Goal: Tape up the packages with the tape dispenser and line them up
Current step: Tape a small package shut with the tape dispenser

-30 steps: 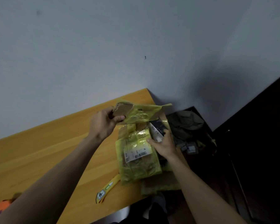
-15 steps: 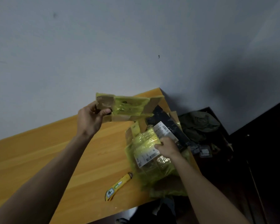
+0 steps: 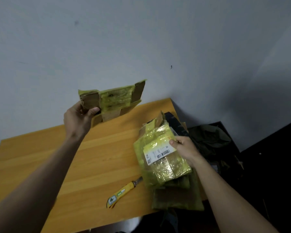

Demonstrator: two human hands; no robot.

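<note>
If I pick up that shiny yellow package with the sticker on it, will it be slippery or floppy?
Probably a bit slippery: the labelled package is wrapped in glossy yellow tape that shines. It looks fairly stiff, since cardboard flaps poke out at its far end. It may slide, because it lies on a stack of packages at the table edge.

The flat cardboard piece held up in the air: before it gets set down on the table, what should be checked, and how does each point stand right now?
1. Firm hold: the left hand grips the cardboard piece at one end, thumb on its face: ok.
2. Landing spot: the wooden table shows bare wood under the piece: ok.
3. Utility knife: lies near the front edge, blade end towards the pile; whether the blade is out, cannot tell.
4. Package pile: the right hand holds the top labelled package: ok.
5. Pile support: its near end hangs past the table's edge: not ok.
6. Tape dispenser: none in view: not ok.
</note>
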